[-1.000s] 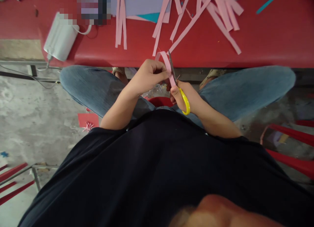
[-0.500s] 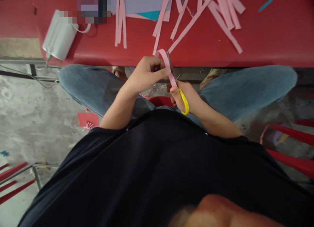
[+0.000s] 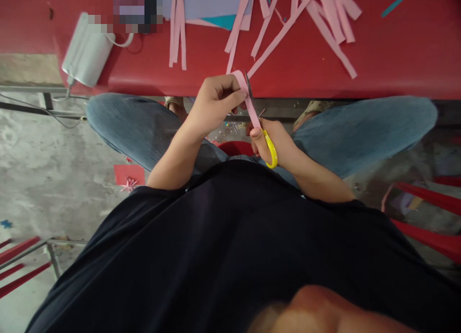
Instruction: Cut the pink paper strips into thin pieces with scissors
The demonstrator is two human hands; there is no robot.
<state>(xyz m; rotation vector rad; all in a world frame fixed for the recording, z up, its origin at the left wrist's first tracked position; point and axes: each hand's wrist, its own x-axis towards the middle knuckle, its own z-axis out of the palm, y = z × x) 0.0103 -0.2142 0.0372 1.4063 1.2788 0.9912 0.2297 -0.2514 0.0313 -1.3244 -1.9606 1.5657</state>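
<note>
Left hand [image 3: 215,102] pinches the pink paper strip [image 3: 248,100] between thumb and fingers, closed tight on its looped upper end, and right hand [image 3: 275,143] is wrapped shut around the yellow-handled scissors [image 3: 269,148], blades pointing up along the strip. Compared with a second back, the left hand has crept a little higher and nearer the table edge, and the loop at the top of the strip has tightened, so the paper is being fed along the blades and the cutting looks well in hand. How far the blades stand apart I cannot tell; they are thin and partly behind the paper. Strip and scissors touch, held over the lap between the knees in blue jeans [image 3: 137,126]. Just beyond the grip runs the red table [image 3: 396,59], strewn with more pink strips [image 3: 178,33] and a lilac sheet [image 3: 205,2]. Off to the left on the table lies a white device [image 3: 88,50] with a cable. Below left, on the concrete floor [image 3: 43,179], a red paper scrap [image 3: 129,175].
</note>
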